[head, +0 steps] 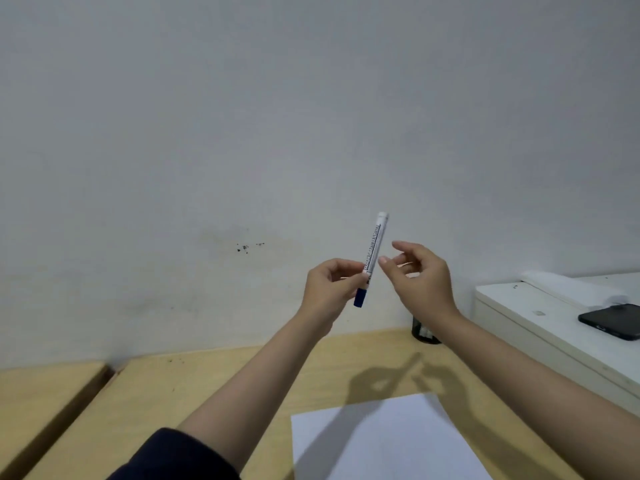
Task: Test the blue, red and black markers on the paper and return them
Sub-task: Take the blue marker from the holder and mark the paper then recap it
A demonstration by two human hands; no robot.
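Observation:
My left hand (332, 287) grips the blue marker (373, 252) near its blue cap, high above the table. The marker has a white barrel and points up and to the right, cap end down. Just to its right, my right hand (420, 277) hovers with fingers apart, its fingertips close to the barrel but holding nothing. A white sheet of paper (388, 441) lies on the wooden table (214, 379) below my arms. A dark pen holder (423, 332) stands at the wall behind my right wrist, with pale marker ends showing inside; their colours are hidden.
A white cabinet (540, 317) stands at the right with a black phone (614, 322) on top. A gap (69, 410) splits the table at the left. A plain grey wall fills the background.

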